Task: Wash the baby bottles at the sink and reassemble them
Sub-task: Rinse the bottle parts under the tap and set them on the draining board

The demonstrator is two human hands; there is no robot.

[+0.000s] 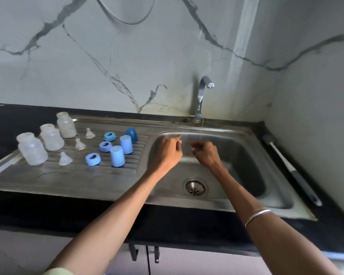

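Drainboard, left to right: three clear bottles upright, three teats, three blue rings, three blue caps standing. Left hand over basin, fingers curled, nothing visibly held. Right hand just beside it under the tap stream, clenched, no object seen. Bottle brush lies on counter at far right.

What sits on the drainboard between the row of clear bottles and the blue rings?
In the head view, three clear nipples stand between the clear bottles and the blue rings, each apart from its neighbours on the ribbed drainboard.
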